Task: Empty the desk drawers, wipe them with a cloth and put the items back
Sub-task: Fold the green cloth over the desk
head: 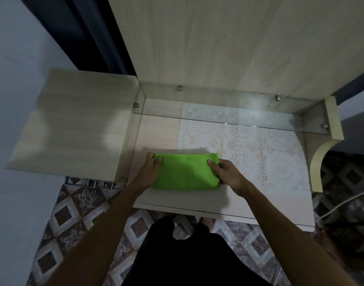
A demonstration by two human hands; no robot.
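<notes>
Both arms reach forward and down from the bottom of the view, forearms bare and angled inward so the hands meet at either end of a folded green cloth (185, 172). The left hand (151, 171) grasps the cloth's left edge near the far corner, its fingers curled over the top of the fabric and the thumb tucked at the side. The right hand (224, 172) grips the right edge in the same way, thumb on top of the cloth and the other fingers wrapped round the folded border. The cloth lies flat as a neat rectangle on the desk (156, 129), near the front of the pale wood top and left of its middle; its far right corner overlaps the edge of a white lace mat (259, 147) that covers the right part of the desk. Above the back of the desk a glass shelf (228, 120) runs across on small metal pegs, and behind it rises a tall wood panel (228, 42). A lower wood side surface (73, 124) joins the desk on the left. At the right end stands a cream curved bracket (323, 157), and a white cable (346, 201) trails over the floor beyond it. The patterned tile floor (73, 219) shows below the desk's front edge, with the person's dark clothing (187, 256) between the arms.
</notes>
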